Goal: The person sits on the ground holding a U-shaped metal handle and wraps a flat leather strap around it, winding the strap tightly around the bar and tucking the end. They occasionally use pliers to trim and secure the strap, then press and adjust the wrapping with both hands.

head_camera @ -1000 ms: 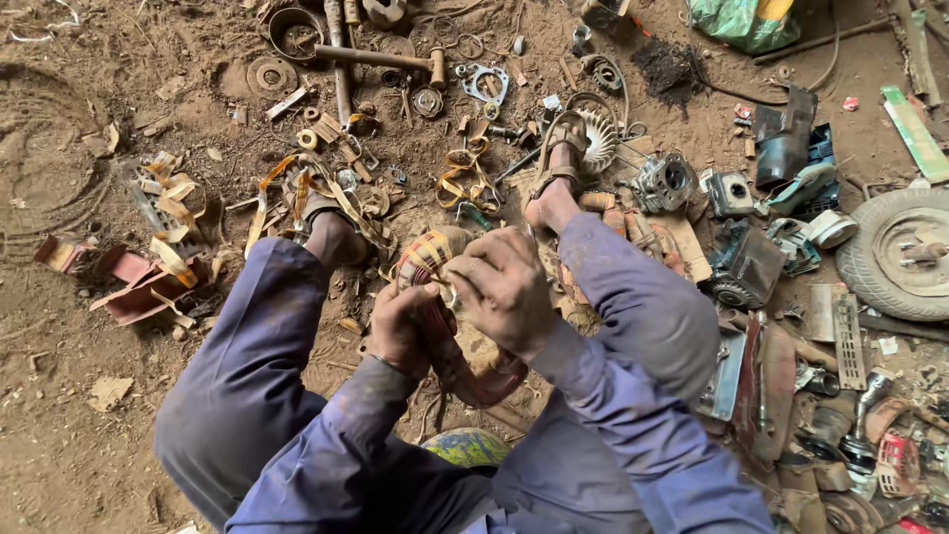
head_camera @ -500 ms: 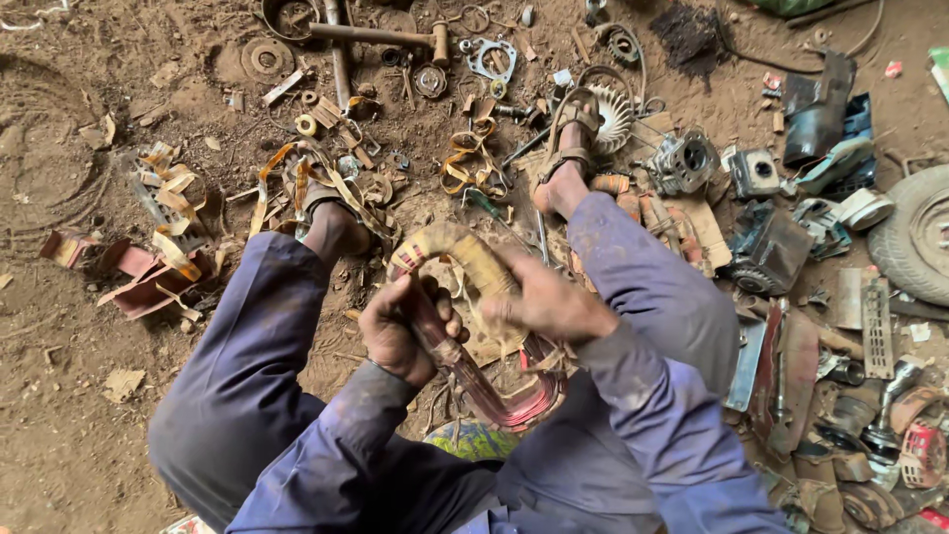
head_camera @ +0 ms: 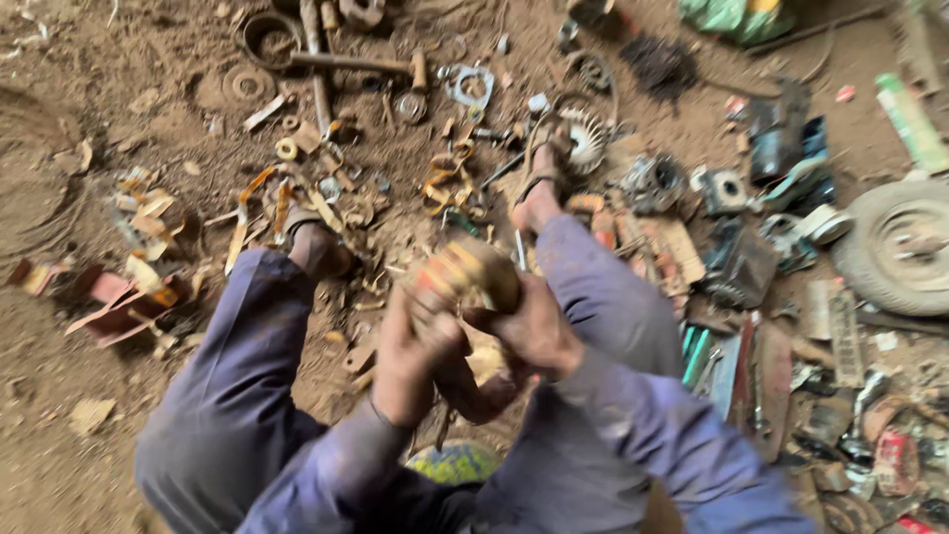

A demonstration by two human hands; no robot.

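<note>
I sit on the dirt ground with both legs stretched forward, in blue-purple work clothes. My left hand (head_camera: pixel 415 346) and my right hand (head_camera: pixel 529 331) both grip a round, rusty yellowish metal part (head_camera: pixel 465 277) held up between my knees. A reddish-brown curved piece (head_camera: pixel 474 391) hangs below my hands. The view is blurred, so the part's details are unclear.
Scrap metal litters the ground: a finned fan wheel (head_camera: pixel 583 138) by my right foot, rings and washers (head_camera: pixel 242 84) at the back left, a small wheel with tyre (head_camera: pixel 900 247) at the right, red bent sheet (head_camera: pixel 109 302) at the left, several tools (head_camera: pixel 732 366) beside my right leg.
Both hands have lifted the round part higher and turned it. The camera has shifted slightly and the view has blurred.
</note>
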